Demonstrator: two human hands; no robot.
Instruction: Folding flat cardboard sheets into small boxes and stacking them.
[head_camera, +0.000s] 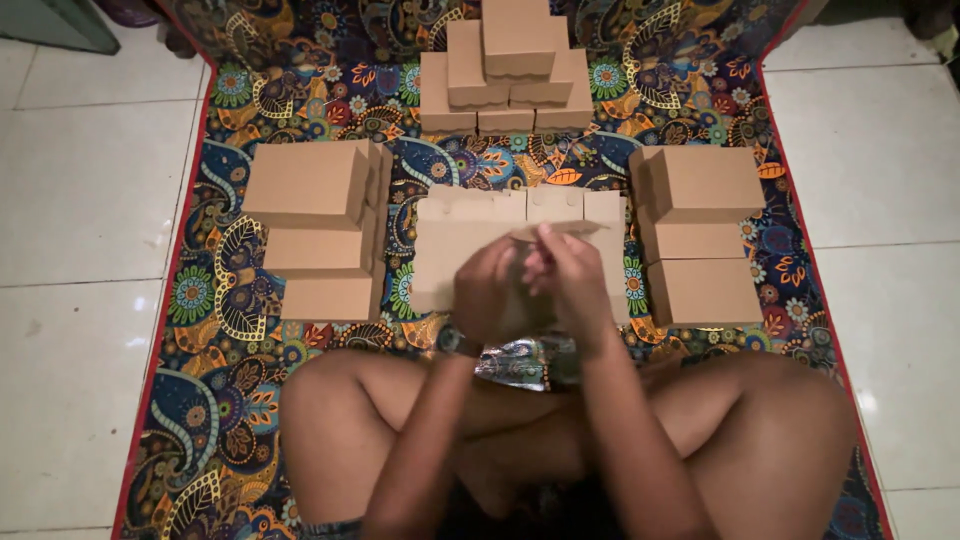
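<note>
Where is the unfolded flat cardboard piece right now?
In the head view, the flat cardboard piece is centre frame, held by the left hand and right hand, between two box stacks.

Single head-worn view, steeply downward and close over lap and patterned mat (215, 330).

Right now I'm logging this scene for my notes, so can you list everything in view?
flat cardboard sheet: one, brown, unfolded, held in front of the person at mat centre
left stack of boxes: about three, brown, closed, left side of mat
right stack of boxes: about three, brown, closed, right side of mat
far pile of boxes: several, brown, top centre of mat
patterned mat: one, multicoloured with red edge, on the floor
tiled floor: white, both sides of mat
left hand: on the sheet
right hand: pinching the sheet's upper edge
</note>
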